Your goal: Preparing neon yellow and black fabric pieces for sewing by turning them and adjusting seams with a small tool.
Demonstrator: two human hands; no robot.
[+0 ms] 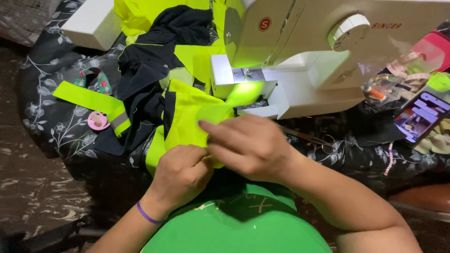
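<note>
My left hand (180,173) and my right hand (248,145) meet low in the middle, both gripping a neon yellow fabric piece (187,117) that runs up toward the white sewing machine (300,56). My right hand lies over the left, its fingers pinching a folded strip of the fabric. A lit part of the strip (243,93) reaches the machine's needle area. Black fabric (150,70) joined to the yellow lies to the left. My left wrist wears a purple band.
A neon strap with a grey reflective band (101,103) and a pink round object (98,120) lie at left on a floral cloth (47,107). Scissors (309,138) rest under the machine's front. A phone (422,115) and thread spools (379,89) sit at right.
</note>
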